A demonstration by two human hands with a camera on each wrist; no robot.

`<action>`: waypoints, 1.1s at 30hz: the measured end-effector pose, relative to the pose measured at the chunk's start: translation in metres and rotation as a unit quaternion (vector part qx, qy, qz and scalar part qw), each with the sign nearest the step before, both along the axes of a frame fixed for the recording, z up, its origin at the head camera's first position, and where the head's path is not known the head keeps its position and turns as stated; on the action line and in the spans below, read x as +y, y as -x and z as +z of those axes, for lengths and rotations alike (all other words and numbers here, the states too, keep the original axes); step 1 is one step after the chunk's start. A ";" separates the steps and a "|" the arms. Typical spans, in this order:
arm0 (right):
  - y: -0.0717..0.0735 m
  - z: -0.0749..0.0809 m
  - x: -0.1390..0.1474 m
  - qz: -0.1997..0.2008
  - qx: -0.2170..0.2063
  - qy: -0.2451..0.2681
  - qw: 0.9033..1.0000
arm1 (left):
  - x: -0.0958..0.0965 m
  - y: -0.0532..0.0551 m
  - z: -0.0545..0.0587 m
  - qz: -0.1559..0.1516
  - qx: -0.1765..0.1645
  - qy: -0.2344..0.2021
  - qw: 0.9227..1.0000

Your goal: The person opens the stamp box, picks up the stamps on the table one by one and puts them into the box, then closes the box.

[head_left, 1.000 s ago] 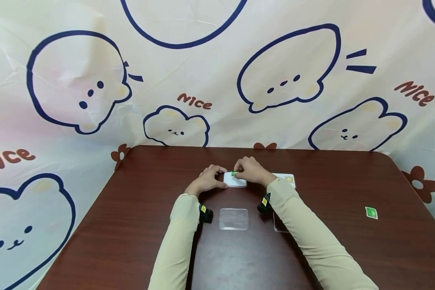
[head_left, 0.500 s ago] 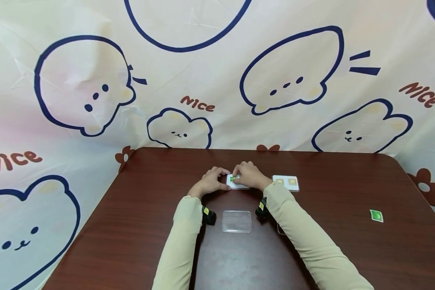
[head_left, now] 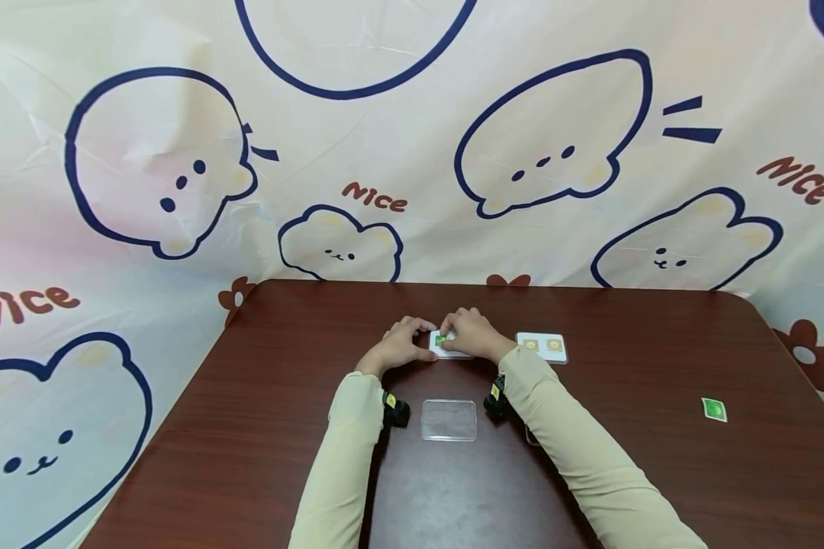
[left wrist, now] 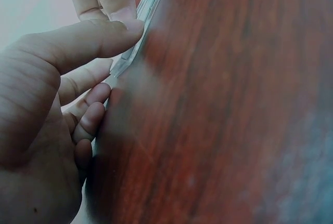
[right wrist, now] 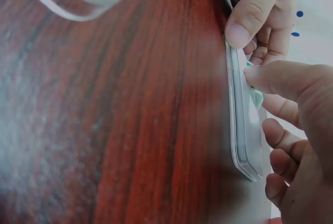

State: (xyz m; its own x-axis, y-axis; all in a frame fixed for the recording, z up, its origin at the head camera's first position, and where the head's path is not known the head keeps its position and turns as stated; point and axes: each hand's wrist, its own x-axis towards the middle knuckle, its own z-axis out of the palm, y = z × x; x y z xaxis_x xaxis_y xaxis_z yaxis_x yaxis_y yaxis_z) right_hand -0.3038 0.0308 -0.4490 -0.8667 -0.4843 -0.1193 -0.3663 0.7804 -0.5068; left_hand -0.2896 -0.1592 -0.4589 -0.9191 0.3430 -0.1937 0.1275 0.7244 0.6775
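A flat, clear-edged case with a white insert (head_left: 451,354) lies near the back of the brown table. My left hand (head_left: 394,345) grips its left end, thumb on the near corner and fingers at the far side. In the left wrist view that thumb presses the rim of the case (left wrist: 125,60). With thumb and forefinger, my right hand (head_left: 475,333) pinches a small green stamp-like piece (head_left: 440,340) on the white insert. The right wrist view shows the side of the case (right wrist: 244,130), with the stamp-like piece (right wrist: 256,98) mostly hidden behind the thumb.
A second white case (head_left: 542,346) with two yellow round designs lies just right of my right hand. One clear plastic lid (head_left: 449,420) lies between my forearms; another is mostly under the right sleeve. A loose green stamp-like piece (head_left: 714,409) lies far right. A patterned cloth (head_left: 426,152) hangs behind.
My right hand has brought the green stamp-like piece down onto the white insert, then stays nearly still. The left hand keeps its grip. The head view has shifted slightly.
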 end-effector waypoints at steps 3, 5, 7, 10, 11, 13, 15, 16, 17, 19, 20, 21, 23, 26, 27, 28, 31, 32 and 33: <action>0.000 0.000 0.000 0.001 0.001 0.002 1.000 | -0.001 -0.001 0.001 0.001 -0.001 -0.004 1.000; 0.000 0.000 0.001 0.002 0.002 0.007 1.000 | 0.000 -0.001 0.001 0.001 -0.001 -0.007 1.000; 0.000 0.000 0.003 0.003 0.001 0.015 1.000 | 0.001 -0.001 0.000 0.001 0.001 -0.009 1.000; 0.000 0.001 0.008 0.006 -0.004 0.029 1.000 | 0.001 0.000 -0.001 0.000 0.003 -0.009 1.000; -0.001 0.002 0.010 0.008 -0.005 0.032 0.999 | 0.001 0.000 -0.001 -0.001 0.003 -0.007 1.000; -0.002 0.004 0.016 0.012 -0.008 0.039 0.999 | 0.001 0.000 -0.003 -0.001 0.003 -0.006 1.000; -0.003 0.008 0.022 0.020 -0.003 0.046 0.999 | 0.001 -0.001 -0.003 0.003 0.001 -0.008 1.000; -0.004 0.010 0.026 0.022 -0.001 0.049 0.999 | 0.001 -0.001 -0.003 0.005 0.001 -0.010 1.000; -0.005 0.013 0.029 0.023 0.002 0.051 0.998 | 0.001 -0.001 -0.003 0.008 0.001 -0.013 1.000; -0.007 0.019 0.036 0.023 0.010 0.054 0.998 | 0.001 -0.002 -0.002 0.012 0.002 -0.019 1.000; -0.008 0.022 0.040 0.022 0.014 0.053 0.998 | 0.001 -0.002 -0.001 0.012 0.003 -0.019 1.000; -0.009 0.025 0.043 0.021 0.015 0.053 0.998 | 0.001 -0.002 -0.001 0.012 0.003 -0.019 1.000; -0.012 0.030 0.050 0.019 0.020 0.046 0.999 | 0.001 -0.002 0.000 0.012 0.004 -0.017 1.000; -0.016 0.035 0.059 0.015 0.022 0.042 0.999 | 0.001 -0.002 -0.001 0.011 0.006 -0.013 1.000; -0.018 0.036 0.062 0.014 0.022 0.041 0.999 | 0.001 -0.002 -0.001 0.010 0.008 -0.012 1.000; -0.019 0.037 0.065 0.013 0.024 0.041 0.999 | 0.000 -0.002 -0.001 0.010 0.009 -0.012 1.000; -0.022 0.039 0.076 0.011 0.027 0.040 0.999 | 0.001 -0.002 0.000 0.008 0.007 -0.013 1.000; -0.024 0.039 0.081 0.010 0.026 0.040 0.999 | 0.001 -0.002 0.000 0.008 0.007 -0.015 1.000; -0.025 0.040 0.086 0.012 0.028 0.040 0.999 | 0.001 -0.003 0.000 0.007 0.007 -0.015 1.000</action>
State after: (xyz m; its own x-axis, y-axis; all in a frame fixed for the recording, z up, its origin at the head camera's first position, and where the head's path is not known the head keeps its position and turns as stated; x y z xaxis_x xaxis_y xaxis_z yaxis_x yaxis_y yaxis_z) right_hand -0.2785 0.1166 -0.4093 -0.8593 -0.5105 -0.0315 -0.4132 0.7292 -0.5455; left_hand -0.2871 -0.1581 -0.4585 -0.9265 0.3359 -0.1698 0.1278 0.7051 0.6975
